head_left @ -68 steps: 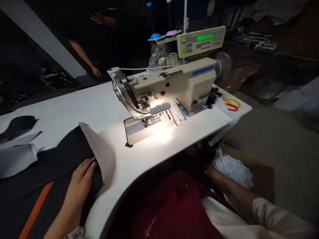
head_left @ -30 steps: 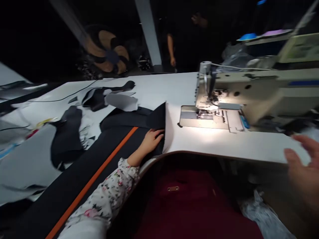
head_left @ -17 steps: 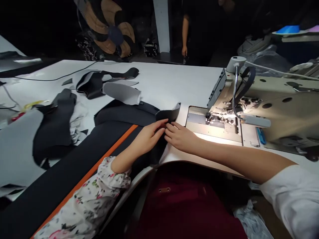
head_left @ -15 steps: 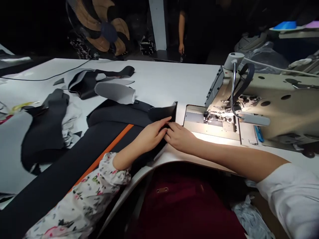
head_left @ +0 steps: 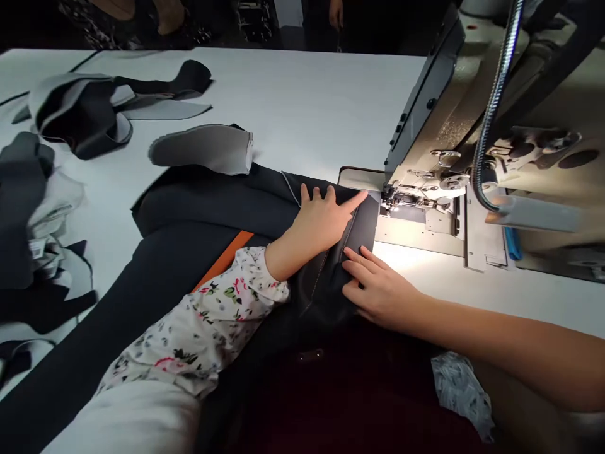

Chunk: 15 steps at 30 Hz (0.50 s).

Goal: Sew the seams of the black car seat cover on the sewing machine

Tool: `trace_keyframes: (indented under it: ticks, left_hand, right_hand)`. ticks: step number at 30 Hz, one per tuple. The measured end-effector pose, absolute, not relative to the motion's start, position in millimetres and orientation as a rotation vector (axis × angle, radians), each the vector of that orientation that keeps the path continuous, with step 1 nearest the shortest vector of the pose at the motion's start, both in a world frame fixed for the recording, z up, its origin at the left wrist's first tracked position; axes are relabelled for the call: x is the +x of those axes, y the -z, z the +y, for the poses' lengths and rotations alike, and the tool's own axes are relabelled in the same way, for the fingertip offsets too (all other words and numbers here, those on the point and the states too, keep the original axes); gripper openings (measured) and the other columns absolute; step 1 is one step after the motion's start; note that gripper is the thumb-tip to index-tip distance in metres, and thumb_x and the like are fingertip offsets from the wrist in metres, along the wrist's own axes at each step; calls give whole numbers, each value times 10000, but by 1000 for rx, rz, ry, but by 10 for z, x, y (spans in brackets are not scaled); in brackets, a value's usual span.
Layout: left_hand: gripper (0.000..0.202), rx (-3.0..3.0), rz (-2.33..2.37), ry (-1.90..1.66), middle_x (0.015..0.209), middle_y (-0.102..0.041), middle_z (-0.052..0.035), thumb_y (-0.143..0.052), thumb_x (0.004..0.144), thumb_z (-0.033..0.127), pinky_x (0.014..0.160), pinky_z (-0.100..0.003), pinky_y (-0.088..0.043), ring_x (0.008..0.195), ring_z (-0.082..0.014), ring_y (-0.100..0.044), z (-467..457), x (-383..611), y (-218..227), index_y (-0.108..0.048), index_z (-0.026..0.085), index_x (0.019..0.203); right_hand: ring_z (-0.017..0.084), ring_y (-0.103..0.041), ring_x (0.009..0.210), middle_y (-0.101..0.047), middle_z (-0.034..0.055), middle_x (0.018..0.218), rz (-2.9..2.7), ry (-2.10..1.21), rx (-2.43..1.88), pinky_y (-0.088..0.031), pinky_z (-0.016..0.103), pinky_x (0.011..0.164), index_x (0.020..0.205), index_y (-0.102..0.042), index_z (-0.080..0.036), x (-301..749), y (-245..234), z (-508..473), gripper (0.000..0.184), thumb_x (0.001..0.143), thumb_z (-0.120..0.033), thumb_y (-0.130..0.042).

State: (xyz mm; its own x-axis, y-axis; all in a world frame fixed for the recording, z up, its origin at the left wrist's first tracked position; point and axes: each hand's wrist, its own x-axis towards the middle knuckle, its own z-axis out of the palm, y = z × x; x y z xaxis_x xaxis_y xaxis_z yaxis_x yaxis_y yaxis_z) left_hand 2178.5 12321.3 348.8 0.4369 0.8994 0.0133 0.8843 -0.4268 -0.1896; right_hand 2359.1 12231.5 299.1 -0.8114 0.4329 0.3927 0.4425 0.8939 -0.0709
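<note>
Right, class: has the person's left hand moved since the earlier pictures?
Yes: the left hand has moved rightward, closer to the sewing machine's presser foot, and now lies just beside it.

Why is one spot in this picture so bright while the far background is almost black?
In the head view, the sewing machine's lamp lights a small area, causing glare on the metal plate and the table beside the right hand. Beyond the table, the background falls into near-black, and the dark fabric shows little detail.

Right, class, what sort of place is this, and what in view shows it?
Probably a sewing workshop: an industrial sewing machine is set into a long white worktable, with cut dark fabric pieces spread on it.
</note>
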Motion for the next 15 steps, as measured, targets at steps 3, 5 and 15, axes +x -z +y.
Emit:
trace_keyframes:
  ticks: [3,5,15]
  left_hand:
    - [528,-2516,-1586,-220,1605,-420,-180,-384,1087,365,1150,-740,-299,1447,-504,-444,123180,21876,-3489,-311,460,1602]
    - [527,-2530,-1608,-213,1616,-396,-194,-413,1079,380,1148,-745,-300,1459,-525,-412,123190,21919,-3467,-338,438,1598]
    - [552,-2554,-1612,18,1560,-451,-231,-510,1026,493,1090,-784,-288,1405,-561,-449,123157,22146,-3381,-416,423,1566]
  right_hand:
    - [462,-633,1255,-689,222,1094,-2660,-31,-633,-533,620,1052,824,-619,-124,23623,-3027,122300,84,882,-166,-575]
    - [468,-635,1249,-690,223,1092,-2678,-54,-638,-539,624,1046,811,-617,-128,23654,-3052,122294,61,851,-174,-615]
    - [418,-617,1244,-662,189,1132,-2672,7,-649,-558,602,1019,983,-628,-174,23923,-2931,122308,322,668,-128,-580]
